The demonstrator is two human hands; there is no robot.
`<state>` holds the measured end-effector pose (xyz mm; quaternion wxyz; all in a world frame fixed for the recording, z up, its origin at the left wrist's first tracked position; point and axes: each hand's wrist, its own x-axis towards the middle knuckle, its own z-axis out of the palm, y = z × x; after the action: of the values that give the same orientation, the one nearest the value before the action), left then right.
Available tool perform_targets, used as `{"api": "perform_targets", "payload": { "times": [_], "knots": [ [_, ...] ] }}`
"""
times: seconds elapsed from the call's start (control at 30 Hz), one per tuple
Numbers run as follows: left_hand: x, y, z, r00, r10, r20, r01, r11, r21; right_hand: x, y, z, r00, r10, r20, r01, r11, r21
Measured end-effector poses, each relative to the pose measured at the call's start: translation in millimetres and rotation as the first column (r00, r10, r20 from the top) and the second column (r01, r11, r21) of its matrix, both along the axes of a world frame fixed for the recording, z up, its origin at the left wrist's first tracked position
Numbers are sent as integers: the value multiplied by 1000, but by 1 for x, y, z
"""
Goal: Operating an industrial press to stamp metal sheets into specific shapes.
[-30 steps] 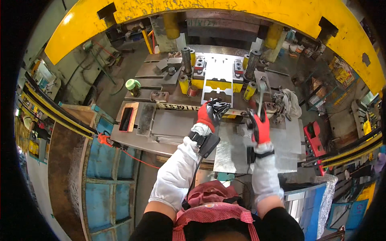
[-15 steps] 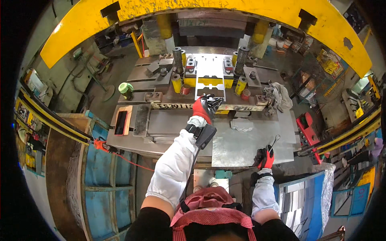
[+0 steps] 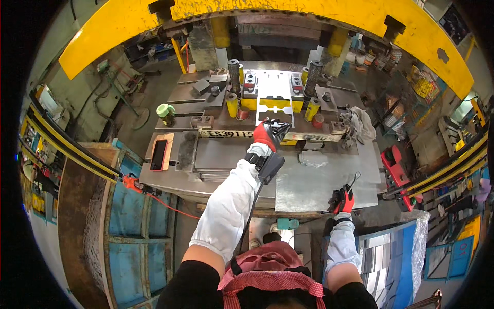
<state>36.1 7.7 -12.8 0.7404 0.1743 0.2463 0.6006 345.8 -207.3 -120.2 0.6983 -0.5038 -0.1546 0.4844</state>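
Note:
My left hand (image 3: 270, 135), in a red and black glove, is at the near end of a bright metal sheet (image 3: 275, 82) with shaped cutouts. Its fingers look closed on that edge, though the grip is partly hidden. The sheet lies on a press die (image 3: 226, 134) between yellow posts and dark spring-covered columns. Lower right, my right hand (image 3: 342, 201), gloved alike, is closed round a thin metal tool (image 3: 356, 177) with a looped end. That hand is over the near right corner of a large flat metal sheet (image 3: 324, 188) on the bench.
Left on the bench are a phone (image 3: 159, 154), a green-capped bottle (image 3: 165, 112) and stacked sheets (image 3: 221, 157). A grey rag (image 3: 358, 124) lies right of the die. The yellow press frame (image 3: 288, 6) arches overhead. A red control box (image 3: 395, 167) stands at the right.
The whole view has shifted slightly to the right. My left hand stays at the sheet's near end, and my right hand still holds the looped tool.

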Motion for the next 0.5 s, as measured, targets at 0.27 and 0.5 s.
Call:
{"api": "perform_targets", "payload": {
  "times": [0.27, 0.5],
  "knots": [
    [8, 6, 5, 988, 9, 154, 19, 984, -178, 0, 0, 11, 995, 43, -85, -41, 999, 30],
    [15, -14, 25, 998, 11, 68, -7, 998, -59, 4, -3, 7, 998, -35, -50, 34, 999, -12]
  ]
}}
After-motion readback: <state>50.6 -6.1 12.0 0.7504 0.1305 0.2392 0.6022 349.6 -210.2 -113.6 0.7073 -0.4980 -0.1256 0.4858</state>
